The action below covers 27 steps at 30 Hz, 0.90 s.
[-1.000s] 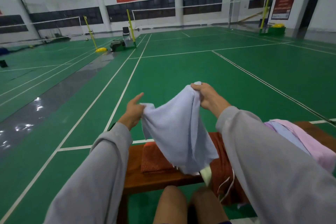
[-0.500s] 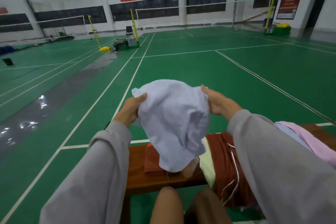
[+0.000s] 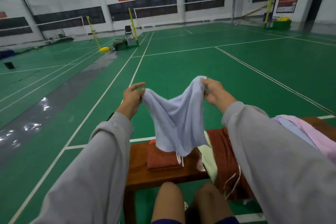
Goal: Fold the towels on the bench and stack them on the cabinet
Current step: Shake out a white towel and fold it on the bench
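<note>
The wooden tabletop (image 3: 163, 176) crosses the lower view, and most of the job looks undone. On its right part a rust-brown towel (image 3: 223, 154), a pale yellow towel (image 3: 209, 162) and a pink towel (image 3: 309, 129) lie in a crumpled heap. The pale blue towel (image 3: 178, 120) hangs in the air above the tabletop, sagging between two raised corners, not yet folded. Under its lower hem an orange towel (image 3: 161, 160) lies folded flat on the wood, seemingly the only one finished. The left hand (image 3: 131, 99) pinches one top corner and the right hand (image 3: 214, 92) grips the other. No cabinet shows, so stacking appears unstarted.
</note>
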Tool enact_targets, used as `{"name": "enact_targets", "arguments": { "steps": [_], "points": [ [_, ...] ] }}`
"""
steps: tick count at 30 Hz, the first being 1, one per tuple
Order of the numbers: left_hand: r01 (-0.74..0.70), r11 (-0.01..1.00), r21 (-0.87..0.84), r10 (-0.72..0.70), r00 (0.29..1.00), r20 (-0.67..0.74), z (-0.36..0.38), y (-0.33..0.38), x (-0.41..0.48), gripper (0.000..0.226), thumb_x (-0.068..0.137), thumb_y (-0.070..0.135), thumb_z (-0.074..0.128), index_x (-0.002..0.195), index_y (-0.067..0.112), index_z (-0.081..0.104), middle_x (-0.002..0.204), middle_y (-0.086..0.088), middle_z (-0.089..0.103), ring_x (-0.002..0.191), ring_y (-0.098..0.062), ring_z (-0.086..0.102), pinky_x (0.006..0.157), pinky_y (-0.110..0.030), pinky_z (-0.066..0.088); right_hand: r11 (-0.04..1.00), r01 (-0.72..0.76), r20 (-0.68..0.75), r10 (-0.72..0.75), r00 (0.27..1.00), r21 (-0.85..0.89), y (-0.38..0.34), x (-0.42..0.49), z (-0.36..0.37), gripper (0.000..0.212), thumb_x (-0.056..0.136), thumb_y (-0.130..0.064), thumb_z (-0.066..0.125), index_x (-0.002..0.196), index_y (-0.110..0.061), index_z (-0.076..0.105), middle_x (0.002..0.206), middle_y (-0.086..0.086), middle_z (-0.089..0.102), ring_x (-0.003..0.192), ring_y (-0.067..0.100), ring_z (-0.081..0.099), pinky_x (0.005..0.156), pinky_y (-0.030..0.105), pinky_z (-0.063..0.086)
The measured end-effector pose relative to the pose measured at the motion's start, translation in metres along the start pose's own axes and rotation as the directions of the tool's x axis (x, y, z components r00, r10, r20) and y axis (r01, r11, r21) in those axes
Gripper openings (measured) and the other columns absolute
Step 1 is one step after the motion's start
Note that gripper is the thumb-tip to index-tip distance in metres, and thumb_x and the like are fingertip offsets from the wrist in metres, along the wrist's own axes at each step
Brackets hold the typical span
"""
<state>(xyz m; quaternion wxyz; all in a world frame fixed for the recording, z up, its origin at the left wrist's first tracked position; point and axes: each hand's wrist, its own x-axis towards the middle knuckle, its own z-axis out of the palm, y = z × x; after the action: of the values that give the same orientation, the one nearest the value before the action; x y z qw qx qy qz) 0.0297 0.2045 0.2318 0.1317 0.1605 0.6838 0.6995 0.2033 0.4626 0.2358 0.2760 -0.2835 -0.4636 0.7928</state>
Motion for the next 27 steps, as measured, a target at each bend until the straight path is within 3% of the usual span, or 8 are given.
{"name": "enact_targets", "arguments": {
  "steps": [3, 7, 11, 15, 18, 23, 25, 27],
  "points": [
    [-0.059, 0.997, -0.041, 0.053, 0.989, -0.137, 0.002, 0.001, 0.01, 0.028, 0.093, -0.01, 0.058, 0.105, 0.009, 0.075, 0.102, -0.017, 0.071, 0.091, -0.027, 0.067, 0.089, -0.035, 0.06, 0.997, 0.075, -0.091, -0.075, 0.993, -0.003, -0.01, 0.003, -0.002, 0.024, 0.093, -0.006, 0.072, 0.117, -0.007, 0.069, 0.079, 0.006, 0.064, 0.048, 0.011, 0.058, 0.05, 0.025, 0.054],
    [-0.078, 0.997, 0.027, 0.082, 0.977, -0.195, -0.004, -0.002, 0.017, 0.036, 0.088, -0.011, 0.06, 0.094, 0.021, 0.076, 0.113, -0.015, 0.073, 0.108, -0.026, 0.069, 0.1, -0.035, 0.056, 0.954, 0.064, -0.192, -0.124, 0.973, -0.293, -0.018, 0.011, -0.017, 0.029, 0.088, -0.006, 0.074, 0.115, -0.002, 0.063, 0.113, 0.016, 0.07, 0.096, 0.029, 0.071, 0.085, 0.044, 0.061],
    [-0.126, 0.991, 0.04, 0.132, 0.963, -0.237, -0.01, 0.001, 0.016, 0.036, 0.088, -0.011, 0.061, 0.1, 0.019, 0.077, 0.114, -0.01, 0.071, 0.111, -0.027, 0.067, 0.102, -0.036, 0.055, 0.935, 0.035, -0.193, -0.109, 0.975, -0.352, -0.04, 0.01, -0.026, 0.038, 0.087, -0.002, 0.077, 0.117, 0.003, 0.056, 0.111, 0.016, 0.067, 0.095, 0.029, 0.068, 0.078, 0.042, 0.062],
    [-0.155, 0.983, 0.103, 0.173, 0.965, -0.196, -0.018, 0.007, 0.016, 0.038, 0.087, -0.013, 0.062, 0.112, 0.014, 0.074, 0.108, -0.01, 0.071, 0.103, -0.027, 0.069, 0.095, -0.038, 0.059, 0.909, 0.081, -0.182, -0.168, 0.969, -0.408, -0.053, 0.011, -0.026, 0.026, 0.082, -0.003, 0.081, 0.098, -0.003, 0.061, 0.108, 0.015, 0.07, 0.094, 0.028, 0.07, 0.087, 0.046, 0.062],
    [-0.195, 0.948, 0.25, 0.233, 0.964, -0.131, -0.026, 0.012, 0.014, 0.048, 0.086, -0.013, 0.063, 0.125, 0.013, 0.069, 0.102, -0.007, 0.071, 0.09, -0.017, 0.068, 0.083, -0.026, 0.059, 0.875, 0.137, -0.159, -0.235, 0.959, -0.465, -0.056, 0.01, -0.025, 0.017, 0.082, 0.002, 0.077, 0.087, -0.009, 0.065, 0.111, 0.016, 0.072, 0.1, 0.031, 0.071, 0.087, 0.046, 0.062],
    [-0.19, 0.861, 0.472, 0.234, 0.972, -0.035, -0.025, 0.015, 0.013, 0.044, 0.083, -0.016, 0.059, 0.12, 0.004, 0.071, 0.109, -0.013, 0.074, 0.099, -0.027, 0.069, 0.095, -0.034, 0.056, 0.954, 0.108, -0.066, -0.131, 0.989, -0.279, -0.058, 0.005, -0.022, 0.05, 0.083, 0.018, 0.06, 0.124, -0.009, 0.058, 0.135, 0.018, 0.058, 0.113, 0.028, 0.062, 0.083, 0.039, 0.058],
    [-0.211, 0.787, 0.58, 0.245, 0.969, 0.02, -0.023, 0.014, 0.012, 0.04, 0.085, -0.012, 0.059, 0.119, 0.005, 0.072, 0.106, -0.011, 0.073, 0.099, -0.026, 0.068, 0.095, -0.032, 0.054, 0.975, 0.08, -0.004, -0.083, 0.997, -0.208, -0.056, 0.003, -0.023, 0.053, 0.085, 0.015, 0.06, 0.132, -0.01, 0.054, 0.136, 0.02, 0.056, 0.112, 0.028, 0.062, 0.087, 0.041, 0.057],
    [-0.243, 0.747, 0.619, 0.273, 0.961, 0.047, -0.022, 0.013, 0.011, 0.034, 0.086, -0.004, 0.065, 0.117, 0.007, 0.074, 0.101, -0.009, 0.074, 0.095, -0.024, 0.069, 0.09, -0.031, 0.055, 0.952, 0.101, 0.001, -0.105, 0.994, -0.288, -0.051, 0.004, -0.029, 0.044, 0.089, 0.006, 0.068, 0.131, -0.006, 0.06, 0.128, 0.019, 0.063, 0.109, 0.028, 0.064, 0.098, 0.044, 0.056]
  ]
}}
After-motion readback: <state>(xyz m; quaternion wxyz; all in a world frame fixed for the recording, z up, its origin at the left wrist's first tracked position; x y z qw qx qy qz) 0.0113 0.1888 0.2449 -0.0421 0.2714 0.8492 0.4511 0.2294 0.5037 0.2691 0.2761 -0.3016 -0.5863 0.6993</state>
